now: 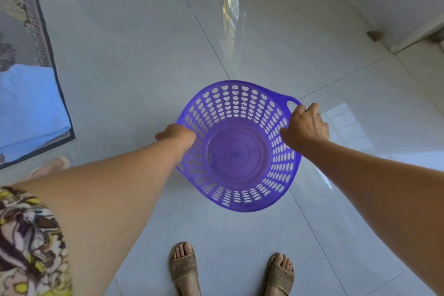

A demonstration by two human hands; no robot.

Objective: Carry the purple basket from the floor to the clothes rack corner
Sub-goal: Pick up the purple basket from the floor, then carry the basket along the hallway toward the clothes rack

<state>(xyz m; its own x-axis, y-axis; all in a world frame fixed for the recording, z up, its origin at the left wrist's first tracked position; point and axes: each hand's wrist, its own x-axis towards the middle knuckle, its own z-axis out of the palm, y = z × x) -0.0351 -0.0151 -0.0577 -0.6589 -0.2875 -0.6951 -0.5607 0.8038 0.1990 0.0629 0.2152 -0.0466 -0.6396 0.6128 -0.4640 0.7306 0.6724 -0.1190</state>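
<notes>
The purple basket (236, 146) was held empty over the tiled floor (134, 60), just ahead of the sandalled feet (185, 267), and was judged light, fairly stiff and smooth. The left grip (176, 134) was closed on the near-left rim, and the right grip (306, 125) on the far-right rim beside the moulded handle (292, 101), judged the surest hold.

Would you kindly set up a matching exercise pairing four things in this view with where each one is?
Things:
1. purple basket
2. blue cloth
3. left hand
4. right hand

Places:
A. on the patterned rug at far left
B. on the basket's rim by the looped handle
C. between the two hands
D. on the basket's rim opposite that handle

Pairs: 1-C, 2-A, 3-D, 4-B
</notes>
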